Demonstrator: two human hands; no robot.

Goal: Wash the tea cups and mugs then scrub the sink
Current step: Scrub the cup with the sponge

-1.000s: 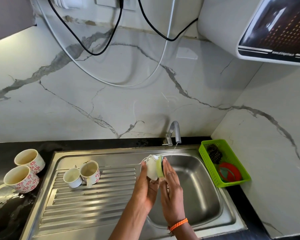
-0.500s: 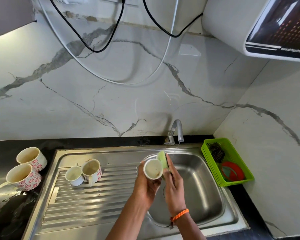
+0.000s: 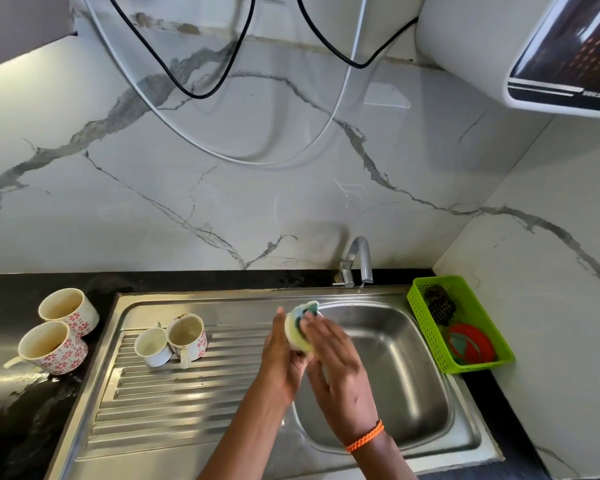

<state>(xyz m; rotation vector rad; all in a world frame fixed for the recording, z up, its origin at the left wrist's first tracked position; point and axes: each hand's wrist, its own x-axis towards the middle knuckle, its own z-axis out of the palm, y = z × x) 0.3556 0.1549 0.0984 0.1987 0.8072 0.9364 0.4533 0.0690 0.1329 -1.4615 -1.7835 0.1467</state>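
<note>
My left hand (image 3: 281, 358) grips a small white cup (image 3: 294, 336) over the left rim of the steel sink basin (image 3: 399, 368). My right hand (image 3: 336, 368) presses a yellow-green sponge (image 3: 307, 311) against the cup, covering most of it. On the ribbed drainboard (image 3: 174, 403) stand a small white cup (image 3: 152, 346) and a flower-patterned mug (image 3: 187, 336), touching each other. Two more patterned mugs (image 3: 68, 308) (image 3: 51, 346) sit on the black counter at the left.
The tap (image 3: 359, 261) stands behind the basin with a drop at its spout. A green basket (image 3: 465, 362) at the right holds a dark scourer (image 3: 439, 306) and a red round item (image 3: 470, 342). Cables hang on the marble wall.
The cup's mouth faced me half a second ago; now the sponge and my right hand cover it. Both hands have shifted slightly over the basin's left rim.
</note>
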